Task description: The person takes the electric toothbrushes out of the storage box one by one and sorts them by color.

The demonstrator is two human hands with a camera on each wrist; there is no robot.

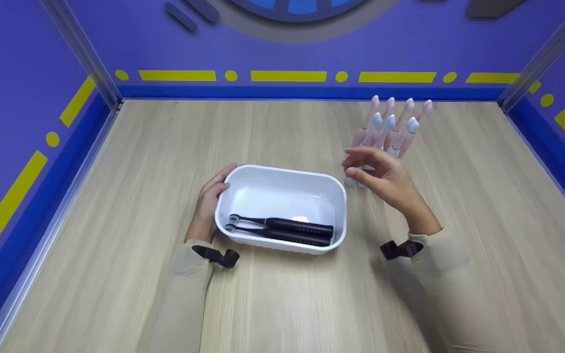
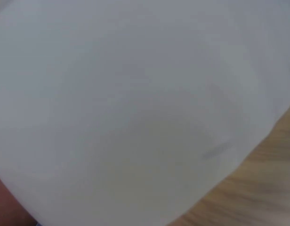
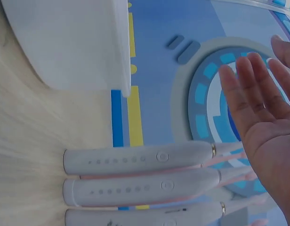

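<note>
A white plastic basin (image 1: pixel 282 196) sits on the table, tilted slightly toward me, with two black electric toothbrushes (image 1: pixel 298 226) side by side along its near wall. My left hand (image 1: pixel 208 202) grips the basin's left end, its thumb at the rim; the fingers beneath are hidden. The basin wall (image 2: pixel 145 103) fills the left wrist view. My right hand (image 1: pixel 383 179) hovers just right of the basin, fingers relaxed and holding nothing. Beyond it stand several upright electric toothbrushes, white ones (image 3: pixel 142 187) in front and pink ones (image 1: pixel 428 107) behind, partly covered by that hand.
The wood-grain table (image 1: pixel 272 309) is bounded by a blue-purple back wall (image 1: pixel 282 63) with yellow marks and by side panels joined with metal corner posts (image 1: pixel 84 54). Each sleeve carries a black wrist camera (image 1: pixel 216 256).
</note>
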